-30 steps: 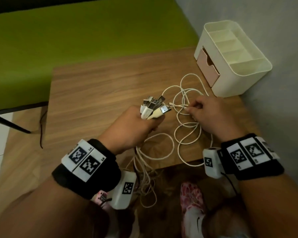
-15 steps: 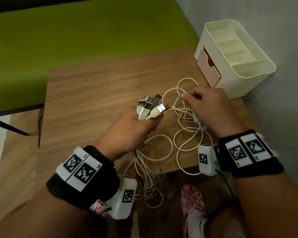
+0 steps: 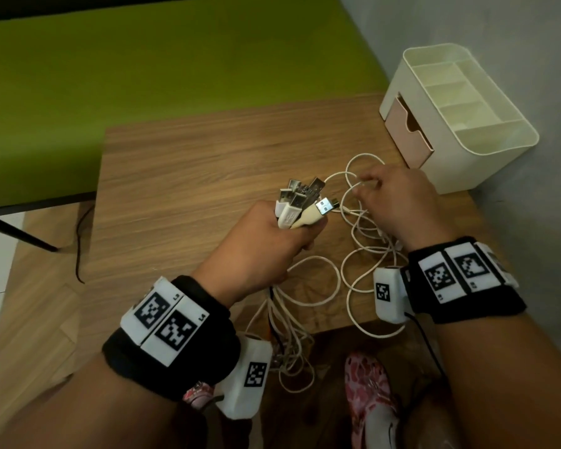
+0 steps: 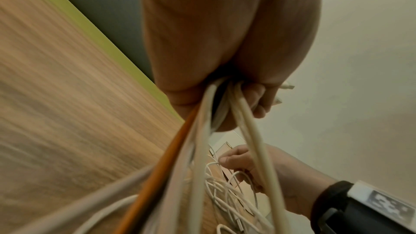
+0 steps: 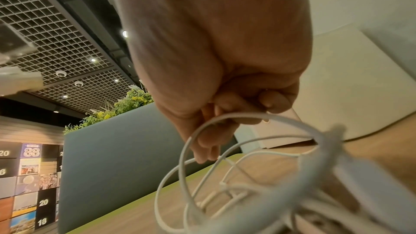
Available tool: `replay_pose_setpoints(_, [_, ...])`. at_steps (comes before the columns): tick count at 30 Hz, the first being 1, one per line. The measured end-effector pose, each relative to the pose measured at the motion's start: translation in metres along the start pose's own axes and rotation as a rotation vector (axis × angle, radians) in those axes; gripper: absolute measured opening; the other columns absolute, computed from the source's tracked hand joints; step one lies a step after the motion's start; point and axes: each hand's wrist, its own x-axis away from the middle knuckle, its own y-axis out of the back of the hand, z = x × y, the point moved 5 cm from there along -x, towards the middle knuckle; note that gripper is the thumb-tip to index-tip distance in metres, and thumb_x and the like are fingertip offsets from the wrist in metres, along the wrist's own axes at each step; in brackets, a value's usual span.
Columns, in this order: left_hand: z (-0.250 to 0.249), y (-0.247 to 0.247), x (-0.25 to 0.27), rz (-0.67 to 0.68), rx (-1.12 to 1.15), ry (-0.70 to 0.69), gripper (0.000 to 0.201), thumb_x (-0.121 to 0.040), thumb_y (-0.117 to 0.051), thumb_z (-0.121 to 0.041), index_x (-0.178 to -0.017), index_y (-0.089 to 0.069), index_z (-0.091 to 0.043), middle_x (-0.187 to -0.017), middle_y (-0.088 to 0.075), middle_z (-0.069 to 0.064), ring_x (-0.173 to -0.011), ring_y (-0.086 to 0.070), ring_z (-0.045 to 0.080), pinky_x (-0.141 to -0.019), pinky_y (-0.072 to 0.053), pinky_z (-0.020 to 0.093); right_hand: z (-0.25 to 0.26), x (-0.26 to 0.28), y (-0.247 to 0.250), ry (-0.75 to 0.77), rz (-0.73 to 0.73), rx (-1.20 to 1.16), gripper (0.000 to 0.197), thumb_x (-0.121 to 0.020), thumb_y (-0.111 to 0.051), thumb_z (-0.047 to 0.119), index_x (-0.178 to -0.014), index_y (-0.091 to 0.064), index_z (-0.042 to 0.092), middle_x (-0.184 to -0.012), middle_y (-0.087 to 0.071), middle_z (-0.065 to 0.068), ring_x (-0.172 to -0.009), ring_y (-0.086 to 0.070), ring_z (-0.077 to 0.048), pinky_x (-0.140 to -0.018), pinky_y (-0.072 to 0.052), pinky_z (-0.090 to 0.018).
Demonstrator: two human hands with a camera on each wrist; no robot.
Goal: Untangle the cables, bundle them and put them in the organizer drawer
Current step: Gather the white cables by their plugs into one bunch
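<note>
Left hand [image 3: 266, 244] fists the plug ends [image 3: 302, 202] | right hand [image 3: 399, 205] pinches a white loop [image 3: 357, 176] | best drawn free slowly, without yanking knots tight.

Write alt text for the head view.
A left hand grips a bunch of USB plugs upright over a wooden table while the right hand pinches a loop of tangled white cables. A cream organizer stands behind, its pink drawer slightly open.

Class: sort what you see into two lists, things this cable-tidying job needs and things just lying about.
Job:
cables
left hand
right hand
organizer
drawer

Lying about:
table
green bench
patterned shoes
</note>
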Motion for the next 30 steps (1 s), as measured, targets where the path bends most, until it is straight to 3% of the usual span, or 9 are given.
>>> replay_pose_setpoints(2, [0.001, 0.001, 0.0, -0.007, 0.004, -0.004, 0.034, -0.093, -0.062, -0.033, -0.062, -0.056, -0.023, -0.05, -0.053, -0.01, -0.043, -0.045, 0.009, -0.049, -0.04, 0.031, 0.0, -0.003, 0.003, -0.007, -0.017, -0.004, 0.012, -0.093, -0.061, 0.033, -0.102, -0.07, 0.033, -0.092, -0.069, 0.003, -0.081, -0.064, -0.014, -0.069, -0.053, -0.033])
replay_pose_setpoints(4, [0.0, 0.001, 0.0, -0.003, 0.009, -0.005, 0.033, -0.093, -0.062, -0.034, -0.063, -0.056, -0.023, -0.051, -0.053, -0.009, -0.043, -0.045, 0.01, -0.049, -0.041, 0.032, 0.0, -0.004, 0.006, -0.006, -0.044, -0.02, 0.015, -0.093, -0.062, 0.033, -0.106, -0.067, 0.033, -0.087, -0.067, 0.005, -0.073, -0.061, -0.012, -0.064, -0.046, -0.028])
replay_pose_setpoints(8, [-0.003, -0.002, 0.001, 0.003, 0.014, -0.008, 0.033, -0.094, -0.061, -0.032, -0.064, -0.055, -0.021, -0.047, -0.05, -0.01, -0.042, -0.043, 0.011, -0.049, -0.038, 0.032, 0.004, -0.003, 0.001, 0.005, 0.019, -0.004, 0.038, -0.094, -0.063, 0.037, -0.131, -0.059, 0.034, -0.11, -0.068, 0.001, -0.096, -0.062, -0.019, -0.075, -0.04, -0.027])
replay_pose_setpoints(13, [-0.002, -0.001, 0.001, -0.011, 0.019, 0.004, 0.032, -0.095, -0.061, -0.031, -0.066, -0.056, -0.019, -0.045, -0.051, -0.011, -0.042, -0.043, 0.01, -0.047, -0.038, 0.028, 0.001, -0.003, -0.002, -0.045, 0.077, 0.037, 0.031, -0.093, -0.062, 0.037, -0.123, -0.063, 0.031, -0.118, -0.067, 0.0, -0.09, -0.056, -0.016, -0.071, -0.038, -0.027])
replay_pose_setpoints(17, [-0.002, -0.003, 0.0, -0.016, 0.029, -0.005, 0.034, -0.095, -0.061, -0.031, -0.063, -0.055, -0.02, -0.045, -0.051, -0.01, -0.041, -0.042, 0.01, -0.047, -0.037, 0.029, -0.003, -0.005, -0.006, -0.103, 0.143, 0.01, 0.046, -0.093, -0.06, 0.041, -0.136, -0.052, 0.03, -0.127, -0.061, -0.002, -0.111, -0.058, -0.024, -0.078, -0.041, -0.032])
replay_pose_setpoints(20, [-0.002, -0.002, 0.0, -0.02, 0.039, -0.005, 0.034, -0.095, -0.061, -0.03, -0.063, -0.056, -0.019, -0.044, -0.05, -0.01, -0.04, -0.042, 0.01, -0.048, -0.038, 0.031, -0.002, -0.005, -0.012, -0.109, 0.186, -0.051, 0.025, -0.093, -0.061, 0.04, -0.118, -0.062, 0.035, -0.11, -0.065, 0.009, -0.095, -0.063, -0.015, -0.073, -0.046, -0.03])
replay_pose_setpoints(22, [-0.002, -0.001, 0.0, -0.024, 0.049, -0.008, 0.034, -0.095, -0.061, -0.03, -0.063, -0.056, -0.018, -0.044, -0.05, -0.01, -0.04, -0.042, 0.009, -0.048, -0.038, 0.031, 0.001, -0.006, -0.006, -0.075, 0.117, -0.1, 0.005, -0.094, -0.061, 0.035, -0.097, -0.065, 0.032, -0.09, -0.068, 0.009, -0.074, -0.063, -0.008, -0.059, -0.044, -0.025])
replay_pose_setpoints(25, [-0.001, 0.0, -0.002, -0.036, 0.065, -0.012, 0.035, -0.095, -0.061, -0.029, -0.063, -0.056, -0.018, -0.043, -0.049, -0.011, -0.039, -0.041, 0.008, -0.049, -0.037, 0.03, 0.01, -0.002, 0.011, 0.058, -0.048, -0.291, 0.005, -0.095, -0.061, 0.033, -0.09, -0.061, 0.032, -0.078, -0.068, 0.006, -0.055, -0.064, -0.007, -0.045, -0.048, -0.024])
replay_pose_setpoints(30, [0.005, 0.006, -0.009, -0.085, 0.161, 0.005, 0.041, -0.093, -0.063, -0.031, -0.053, -0.057, -0.022, -0.051, -0.043, -0.001, -0.042, -0.034, 0.014, -0.048, -0.031, 0.03, 0.026, 0.007, 0.024, 0.176, -0.027, -0.713, 0.009, -0.09, -0.069, 0.02, -0.088, -0.066, 0.027, -0.073, -0.074, -0.004, -0.062, -0.069, -0.018, -0.063, -0.058, -0.036])
